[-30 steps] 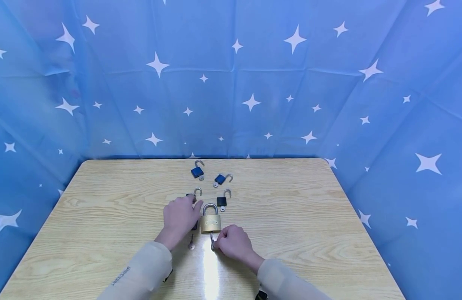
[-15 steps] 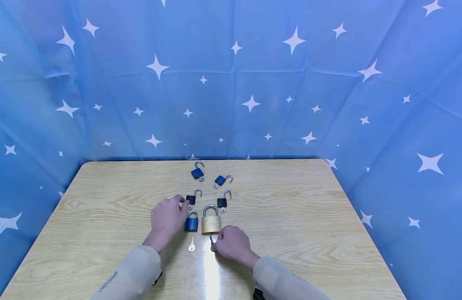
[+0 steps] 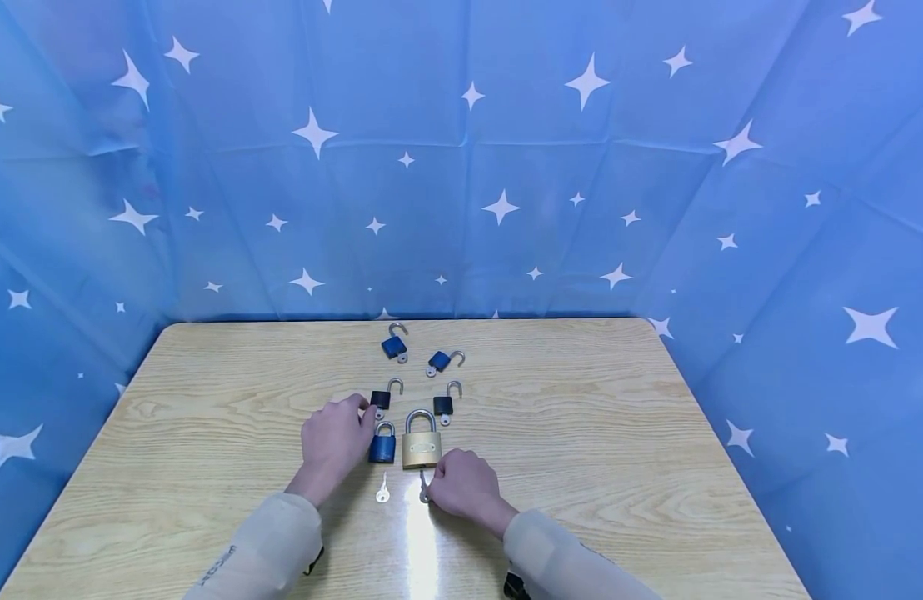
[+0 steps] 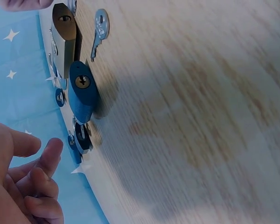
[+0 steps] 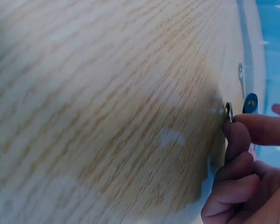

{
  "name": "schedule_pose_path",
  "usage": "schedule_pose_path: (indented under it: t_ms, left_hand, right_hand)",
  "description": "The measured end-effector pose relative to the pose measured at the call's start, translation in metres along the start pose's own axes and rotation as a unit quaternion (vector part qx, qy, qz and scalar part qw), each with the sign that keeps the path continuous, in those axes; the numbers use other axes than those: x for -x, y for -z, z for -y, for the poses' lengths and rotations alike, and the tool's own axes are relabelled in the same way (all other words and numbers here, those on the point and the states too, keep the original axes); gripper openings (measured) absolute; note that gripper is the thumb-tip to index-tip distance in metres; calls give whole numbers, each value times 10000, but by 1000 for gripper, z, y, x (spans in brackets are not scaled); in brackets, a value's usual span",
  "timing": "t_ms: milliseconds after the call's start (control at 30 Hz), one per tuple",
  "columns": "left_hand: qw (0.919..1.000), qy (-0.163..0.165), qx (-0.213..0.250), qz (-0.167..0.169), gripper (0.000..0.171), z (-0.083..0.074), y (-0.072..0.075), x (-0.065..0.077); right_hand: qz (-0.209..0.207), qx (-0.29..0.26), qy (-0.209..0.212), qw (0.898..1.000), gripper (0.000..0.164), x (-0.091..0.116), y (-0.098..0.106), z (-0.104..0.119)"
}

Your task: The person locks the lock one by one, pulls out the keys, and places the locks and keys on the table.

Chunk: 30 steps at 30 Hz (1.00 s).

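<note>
My right hand (image 3: 467,485) pinches a small key (image 5: 229,111) between thumb and forefinger. This key points at the base of a large brass padlock (image 3: 421,450), its tip just short of it in the head view. My left hand (image 3: 336,437) holds nothing, its fingers loosely bent, left of a blue padlock (image 3: 382,450) beside the brass one. Both of these padlocks have their shackles down. In front of the blue padlock lies a loose silver key (image 3: 382,495). Their keyholes face me in the left wrist view, where the blue padlock (image 4: 83,98) stands nearest my fingers.
Behind lie two small black padlocks, one left (image 3: 381,400) and one right (image 3: 442,405). Farther back are two small blue ones, left (image 3: 394,346) and right (image 3: 440,361). All have raised shackles and keys in them. A starry blue curtain (image 3: 461,167) hangs beyond the wooden table (image 3: 619,467).
My left hand has drawn back leftward, uncovering the blue padlock and the left black one. The right hand's key has come slightly away from the brass padlock's base; little moved in the last half second.
</note>
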<state>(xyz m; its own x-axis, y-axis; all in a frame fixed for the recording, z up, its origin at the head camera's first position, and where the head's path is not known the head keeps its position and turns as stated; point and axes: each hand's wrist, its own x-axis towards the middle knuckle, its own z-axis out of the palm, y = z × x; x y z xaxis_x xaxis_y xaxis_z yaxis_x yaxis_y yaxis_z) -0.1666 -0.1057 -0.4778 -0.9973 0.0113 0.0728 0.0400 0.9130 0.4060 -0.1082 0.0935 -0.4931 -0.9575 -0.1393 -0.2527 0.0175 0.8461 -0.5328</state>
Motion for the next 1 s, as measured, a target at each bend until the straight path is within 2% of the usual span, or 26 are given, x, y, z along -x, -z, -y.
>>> schedule_pose_path:
  t_ms: [233, 467, 767, 1000]
  left_hand:
    - [10000, 43, -23, 64, 29, -1, -2, -1]
    - [9999, 22, -29, 106, 28, 1, -5, -4]
    - [10000, 42, -7, 56, 25, 0, -7, -16]
    - [9995, 62, -294, 140, 28, -1, -6, -29]
  right_hand:
    - [-74, 56, -15, 10000, 31, 1, 0, 1]
    - [-82, 71, 159, 9998, 21, 2, 3, 1]
    - [131, -140, 507, 9985, 25, -8, 31, -8]
    - [-326, 39, 530, 9981, 16, -30, 58, -17]
